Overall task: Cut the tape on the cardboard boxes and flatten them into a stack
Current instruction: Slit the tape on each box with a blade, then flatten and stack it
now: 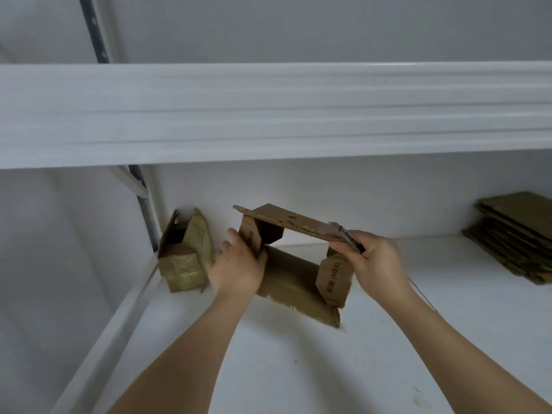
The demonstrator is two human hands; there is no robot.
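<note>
Box (pixel 294 277) opened, centre of white shelf (pixel 298 369), under an upper shelf (pixel 268 115).
Left hand (pixel 239 271) grips its left flap; right hand (pixel 378 264) clasps a cutter (pixel 352 241) at the right flap. Taped box (pixel 186 253) at 9 o'clock; flat stack (pixel 513 234) at 3 o'clock.

Overhead: upper shelf board (pixel 268 115) caps the working bay.
Centre: opened box (pixel 294 276) with raised flaps fills the middle.
Far left: taped box (pixel 183 264) and upright post (pixel 146 216) crowd the corner.
Far right: flattened cardboard stack (pixel 513 234).
Near: bare shelf surface (pixel 298 369) between the forearms.
</note>
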